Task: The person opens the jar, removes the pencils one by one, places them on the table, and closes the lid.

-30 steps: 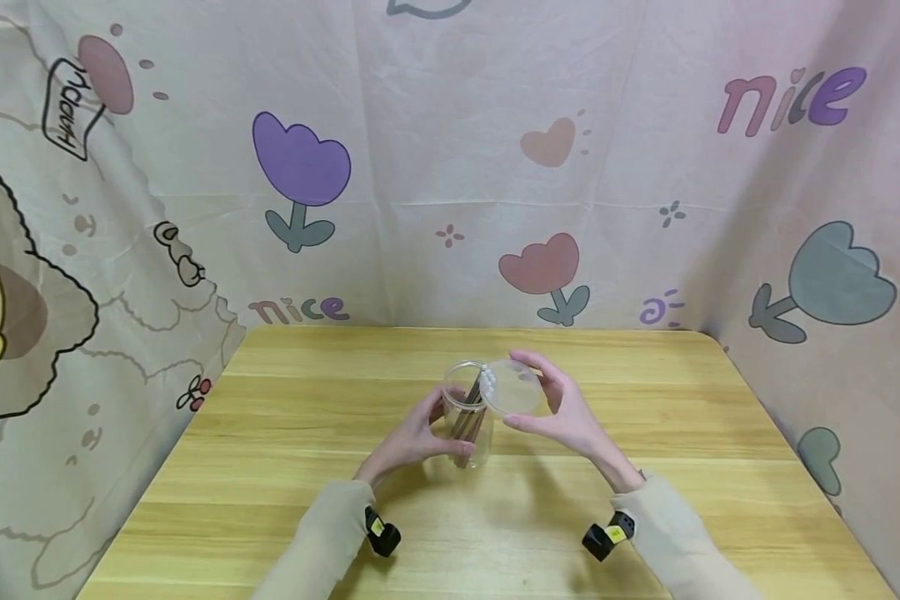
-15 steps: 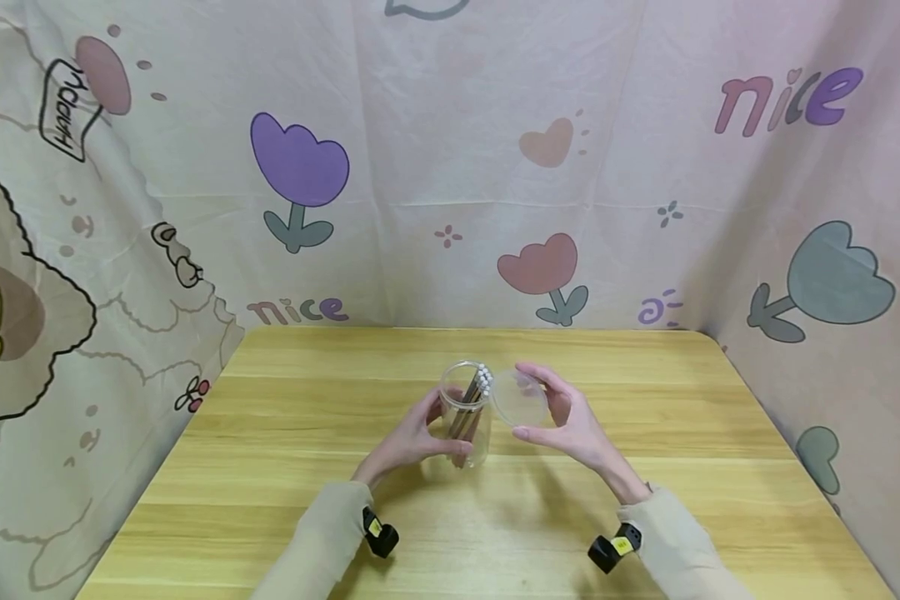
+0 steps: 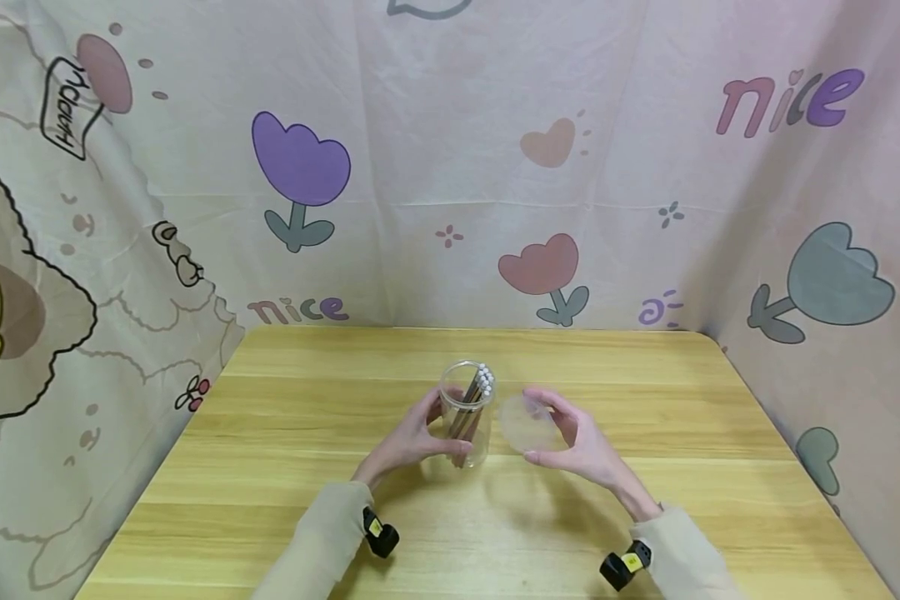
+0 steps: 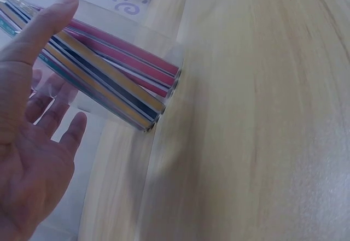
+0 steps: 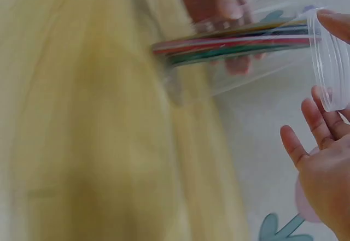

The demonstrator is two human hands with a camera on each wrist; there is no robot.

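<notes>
A tall clear plastic jar (image 3: 483, 440) stands on the table with its top uncovered. Inside it leans a bunch of slim, pencil-like sticks (image 3: 484, 381) with white upper ends. The left wrist view shows their striped red, yellow, black and green bodies (image 4: 109, 60) through the wall. My left hand (image 3: 414, 435) grips the jar's side, thumb in front and fingers behind. My right hand (image 3: 583, 442) holds a round translucent lid (image 3: 523, 427) by its edge, between thumb and fingers. The lid is apart from the jar, just right of it and tilted.
The light wooden table (image 3: 307, 392) runs back to a patterned cloth backdrop (image 3: 435, 167). More cloth (image 3: 142, 333) hangs on the left and right sides. Black wrist cameras (image 3: 380, 533) sit at both beige sleeves.
My right hand has carried the lid away from the jar's rim, rightward and lower toward the table. My left hand and the jar have stayed in place.
</notes>
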